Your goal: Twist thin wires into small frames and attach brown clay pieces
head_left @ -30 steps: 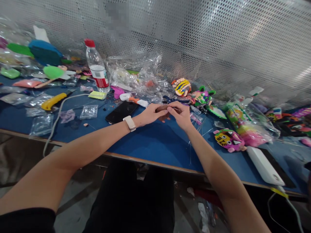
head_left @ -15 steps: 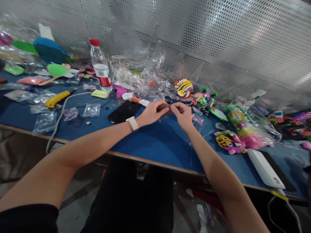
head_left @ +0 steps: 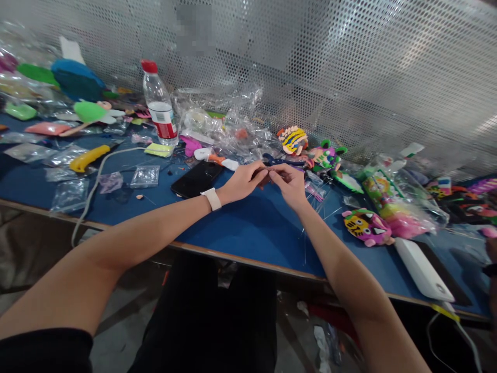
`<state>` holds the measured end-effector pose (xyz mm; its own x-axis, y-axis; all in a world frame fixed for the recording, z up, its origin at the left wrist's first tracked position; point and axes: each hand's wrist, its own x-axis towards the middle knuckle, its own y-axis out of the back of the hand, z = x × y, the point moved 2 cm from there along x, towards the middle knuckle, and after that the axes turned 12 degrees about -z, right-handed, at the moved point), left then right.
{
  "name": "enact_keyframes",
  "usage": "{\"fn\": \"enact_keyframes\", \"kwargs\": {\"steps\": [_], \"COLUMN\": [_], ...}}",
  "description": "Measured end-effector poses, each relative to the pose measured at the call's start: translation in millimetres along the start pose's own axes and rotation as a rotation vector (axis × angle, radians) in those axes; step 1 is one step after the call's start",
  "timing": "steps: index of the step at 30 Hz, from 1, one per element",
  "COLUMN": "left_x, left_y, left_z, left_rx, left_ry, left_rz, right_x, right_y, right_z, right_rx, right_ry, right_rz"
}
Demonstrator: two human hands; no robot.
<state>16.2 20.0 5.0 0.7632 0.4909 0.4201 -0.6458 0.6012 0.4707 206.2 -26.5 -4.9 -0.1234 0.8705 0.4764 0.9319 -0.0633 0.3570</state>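
Note:
My left hand [head_left: 248, 179] and my right hand [head_left: 288, 182] meet above the blue table [head_left: 248, 228], fingertips pinched close together. Whatever lies between them is too small and too covered to name. A pale band [head_left: 212, 198] circles my left wrist. Left of that hand lies a black phone [head_left: 198, 179], with an orange-and-white tool [head_left: 223, 161] just behind it. Beyond my fingers are dark-handled scissors or pliers [head_left: 277, 159] and a round striped clay piece [head_left: 293, 140]. Thin clear strands [head_left: 305, 243] lie by my right forearm.
A red-capped bottle [head_left: 160, 106] stands at the back left. A yellow cutter [head_left: 90, 158], a white cable [head_left: 97, 186] and small plastic bags [head_left: 145, 176] lie left. Right are a clay animal face [head_left: 367, 227] and a white power bank [head_left: 423, 269]. Perforated metal [head_left: 330, 62] rises behind.
My fingertips have shifted slightly left and stay pinched together. At the far right edge, part of another person's hand or arm has come further into view.

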Motion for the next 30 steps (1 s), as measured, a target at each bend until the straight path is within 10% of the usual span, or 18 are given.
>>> {"fn": "enact_keyframes", "kwargs": {"steps": [30], "left_x": [2.9], "left_y": [-2.3], "left_z": [-5.9], "left_rx": [-0.201], "left_ry": [0.01], "left_rz": [0.053], "right_x": [-1.0], "right_y": [-3.9], "right_z": [4.1], "right_rx": [0.155], "right_ry": [-0.01], "right_rz": [-0.009]}}
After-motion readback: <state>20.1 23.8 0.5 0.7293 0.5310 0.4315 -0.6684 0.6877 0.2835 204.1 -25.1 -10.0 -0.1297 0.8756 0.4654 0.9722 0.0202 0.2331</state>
